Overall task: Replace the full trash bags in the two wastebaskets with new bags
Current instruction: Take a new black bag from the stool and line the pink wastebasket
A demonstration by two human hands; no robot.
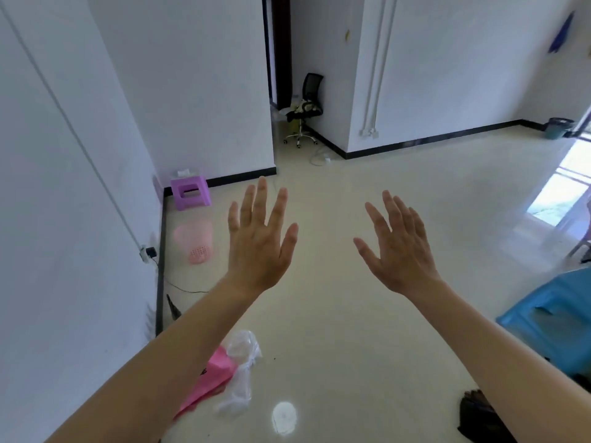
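left hand (259,247): raised in front of the camera, back of the hand in view, fingers straight and spread wide apart, pointing away from the person. Holds nothing, touches nothing.
right hand (401,251): same pose, fingers straight and fanned, leaning slightly left. Holds nothing.
hands vs each other: well apart, at about the same height, both forearms bare.
pink wastebasket (193,243): on the floor by the left wall, just in front of the purple stool (190,191). Looks upright, mouth up, perforated bottom visible through it; blurred, so tilt is not certain.
dark wastebasket (558,127): far right corner against the baseboard, upright, dark liner at the rim. Well apart from the pink one.
pink bag (212,377): flat on the floor, partly hidden under the left forearm; long axis runs lower left to upper right in the view.
clear bag (243,372): crumpled, touching the pink bag's right side; long axis runs roughly away from the person.
dark bag (476,417): bunched on the floor at lower right, beside the right forearm; axis cannot be told.
blue stool (550,314): right edge, near the right forearm.
office chair (303,107): in the far doorway, with items piled on its seat.
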